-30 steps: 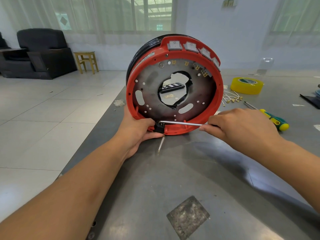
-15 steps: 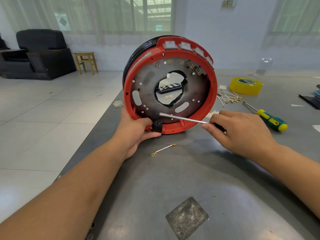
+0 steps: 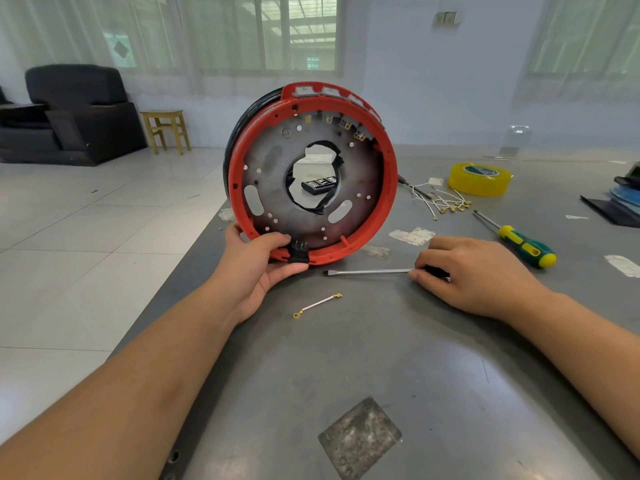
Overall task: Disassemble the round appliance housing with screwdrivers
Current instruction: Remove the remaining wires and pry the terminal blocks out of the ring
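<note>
While the round red housing (image 3: 311,171) stands on edge at the far left of the table (image 3: 398,358), left hand (image 3: 258,268) grips its lower rim beside a black switch (image 3: 298,252). Right hand (image 3: 478,271), to the right, pinches a flat screwdriver (image 3: 367,271) lying just near of the housing.

workshop | metal bench (image 3: 381,358) w/ screwdriver (image 3: 519,241), tape roll (image 3: 479,179)
</note>
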